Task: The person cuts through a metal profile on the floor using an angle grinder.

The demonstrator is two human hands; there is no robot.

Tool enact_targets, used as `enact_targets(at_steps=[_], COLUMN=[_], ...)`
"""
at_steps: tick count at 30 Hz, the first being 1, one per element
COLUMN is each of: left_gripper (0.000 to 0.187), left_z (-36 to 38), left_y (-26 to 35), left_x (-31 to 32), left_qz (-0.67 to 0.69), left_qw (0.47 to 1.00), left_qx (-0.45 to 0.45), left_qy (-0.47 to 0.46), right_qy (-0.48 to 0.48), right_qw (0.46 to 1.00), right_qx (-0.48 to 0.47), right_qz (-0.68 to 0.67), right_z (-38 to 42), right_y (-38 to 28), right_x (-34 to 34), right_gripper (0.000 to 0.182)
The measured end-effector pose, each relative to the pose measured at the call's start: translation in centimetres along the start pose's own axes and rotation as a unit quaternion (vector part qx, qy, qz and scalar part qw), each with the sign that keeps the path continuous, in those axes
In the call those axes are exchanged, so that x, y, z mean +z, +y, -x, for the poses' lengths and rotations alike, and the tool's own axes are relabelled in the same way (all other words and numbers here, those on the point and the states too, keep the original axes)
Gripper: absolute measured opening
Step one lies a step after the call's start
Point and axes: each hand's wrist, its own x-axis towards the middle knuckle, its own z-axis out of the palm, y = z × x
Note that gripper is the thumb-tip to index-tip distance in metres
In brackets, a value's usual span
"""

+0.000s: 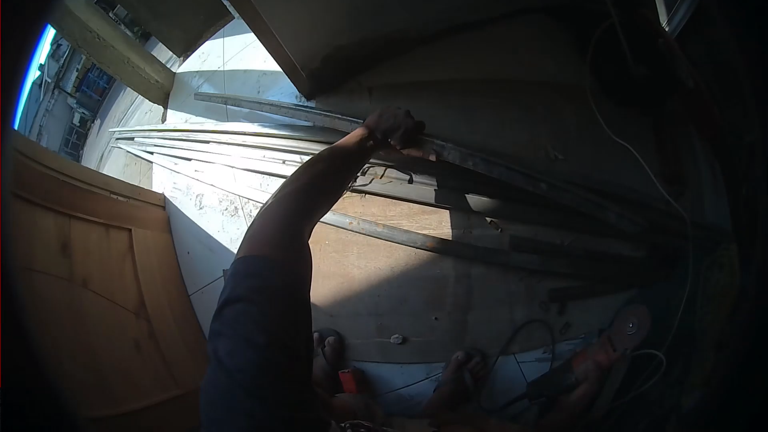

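one long grey metal bar (pixel 324 117)

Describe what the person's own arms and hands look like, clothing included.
A dark, bluish, plain-looking sleeve ends near the left elbow. Below it the forearm is uncovered, and no glove shows on the left hand. The right hand is too shadowed to describe.

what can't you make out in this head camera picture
Head view:
Right ends of the metal bars: lost in deep shadow.
Grip of the right hand on the grinder: dimmed by shadow.
Palm of the left hand: turned away.
Pale lump: too small to identify.
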Motion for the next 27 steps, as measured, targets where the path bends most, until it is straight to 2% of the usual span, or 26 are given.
enact_targets(at_steps=[1,2,4,6,8,9,11,13,15,16,18,19,21,22,24,26,27], left_gripper=[0.057,0.058,0.06,0.064,0.067,0.071,0.067,0.068,0.068,0.068,0.067,0.063,0.06,0.055,0.05,0.044,0.044], left_z=[-0.8,-1.3,-2.0,-2.5,-3.7,-4.4,-5.4,-6.2,-8.2,-8.7,-9.8,-10.4,-11.3,-11.6,-11.6,-11.3,-11.0], left_y=[0.3,0.6,1.0,1.5,1.2,1.1,0.2,0.0,1.9,2.0,2.4,2.8,3.0,3.0,3.1,3.8,4.6], left_x=[0.3,0.6,1.5,3.0,3.8,4.4,6.0,7.4,4.3,4.9,5.7,5.6,6.0,6.3,6.7,5.4,4.9], left_qz=[0.007,0.01,0.016,-0.042,-0.024,-0.008,-0.047,-0.054,0.004,0.005,0.008,-0.008,-0.021,-0.031,-0.037,0.063,0.064], left_qw=[1.0,1.0,1.0,0.994,0.997,0.998,0.99,0.982,0.999,0.999,0.999,0.999,0.999,0.999,0.998,0.994,0.994], left_qx=[0.005,0.009,0.012,0.043,0.031,0.02,0.056,0.044,-0.047,-0.043,-0.032,-0.04,-0.045,-0.01,0.035,-0.01,0.006], left_qy=[-0.002,0.0,-0.002,0.088,0.072,0.057,0.123,0.178,0.001,0.011,0.024,0.01,-0.004,0.022,0.042,0.093,0.09], right_qy=[-0.029,-0.032,0.023,0.078,0.138,0.172,0.259,0.368,0.478,0.527,0.562,0.571,0.54,0.55,0.543,0.545,0.537], right_qw=[0.998,0.998,0.992,0.972,0.938,0.915,0.857,0.78,0.686,0.633,0.697,0.692,0.695,0.704,0.701,0.692,0.697], right_qx=[-0.052,-0.044,0.01,0.063,0.118,0.148,0.207,0.255,0.285,0.293,0.3,0.301,0.267,0.25,0.249,0.241,0.241], right_qz=[-0.032,-0.034,-0.123,-0.211,-0.294,-0.334,-0.396,-0.437,-0.469,-0.485,-0.329,-0.323,-0.391,-0.372,-0.389,-0.407,-0.41], right_z=[-1.1,0.8,3.6,5.6,7.1,7.8,10.2,12.8,14.2,13.8,12.4,11.4,9.9,10.0,9.7,9.1,8.8], right_y=[-6.6,-3.5,2.5,7.9,12.5,14.2,16.8,18.2,18.9,19.1,18.0,17.6,17.0,17.2,17.0,16.7,16.5], right_x=[-5.2,-5.8,-6.5,-6.7,-6.2,-5.7,-4.4,-3.0,-1.4,-0.8,-1.9,-2.4,-3.1,-2.7,-3.0,-3.6,-3.8], right_gripper=[0.039,0.039,0.041,0.042,0.044,0.045,0.047,0.049,0.051,0.052,0.067,0.067,0.074,0.067,0.068,0.069,0.067])
